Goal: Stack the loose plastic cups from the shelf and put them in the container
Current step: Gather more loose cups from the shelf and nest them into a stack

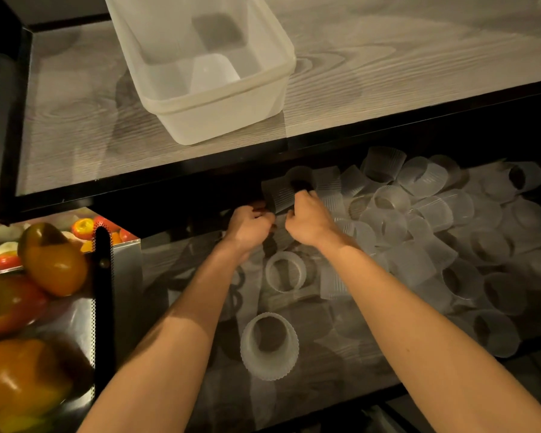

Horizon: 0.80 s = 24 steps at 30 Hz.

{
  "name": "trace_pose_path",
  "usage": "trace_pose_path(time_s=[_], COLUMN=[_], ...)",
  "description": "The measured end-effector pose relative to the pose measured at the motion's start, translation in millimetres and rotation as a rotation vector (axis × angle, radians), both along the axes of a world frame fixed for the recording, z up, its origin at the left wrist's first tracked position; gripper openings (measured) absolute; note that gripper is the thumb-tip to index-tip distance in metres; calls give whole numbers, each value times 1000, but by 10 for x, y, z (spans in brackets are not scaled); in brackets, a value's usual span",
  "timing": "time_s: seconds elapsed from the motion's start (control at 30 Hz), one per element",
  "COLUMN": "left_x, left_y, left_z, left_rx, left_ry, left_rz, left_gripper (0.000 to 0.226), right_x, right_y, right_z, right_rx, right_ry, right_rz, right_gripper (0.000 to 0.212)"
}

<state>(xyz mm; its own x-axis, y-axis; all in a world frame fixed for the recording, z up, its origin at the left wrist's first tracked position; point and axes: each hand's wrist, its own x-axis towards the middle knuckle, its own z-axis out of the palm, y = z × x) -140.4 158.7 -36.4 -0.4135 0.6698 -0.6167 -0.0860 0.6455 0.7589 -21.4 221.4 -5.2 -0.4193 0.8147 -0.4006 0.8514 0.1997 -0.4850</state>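
Frosted ribbed plastic cup (pixel 269 345), lower centre, loose on lower shelf (pixel 334 357). Bell peppers (pixel 53 260), lower left. Left hand (pixel 250 226) and right hand (pixel 306 220), centre, fingers curled round held cup (pixel 278 192). Cup pile (pixel 450 232), right. Translucent container (pixel 222 100), upper centre, on wood-grain upper shelf (pixel 75 120).

Container (pixel 225 120): translucent milky plastic, smooth walls, faint sheen along the rim. Upper shelf (pixel 388 57): pale grey wood-grain surface, matt, set in a black frame (pixel 138 189) with a dull finish. Cups (pixel 419 214): frosted translucent plastic, sides finely ribbed, rims smooth; one near the front edge (pixel 269 345) shows the ribbing clearly. Lower shelf (pixel 341 354): same grey wood-grain look, matt, dim. Left side: perforated metal panel (pixel 125 276), bright and reflective, beside a black perforated strip (pixel 102 292). Peppers (pixel 53 260): smooth, glossy skin with sharp highlights.
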Motion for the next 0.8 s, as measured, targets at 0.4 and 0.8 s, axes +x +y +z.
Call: trace_pose_path(time_s=[0.4,0.8], left_x=[-85,-92], left_y=[-58,-519], left_z=[-38,138], left_rx=[-34,269], left_ry=[37,800], left_rz=[147,-172], left_gripper=[16,27], right_x=[-8,185], right_y=[-213,-321], right_z=[-173,-95], right_rx=[-113,-222], right_ry=[124,534], right_rz=[15,-262], right_gripper=[36,36])
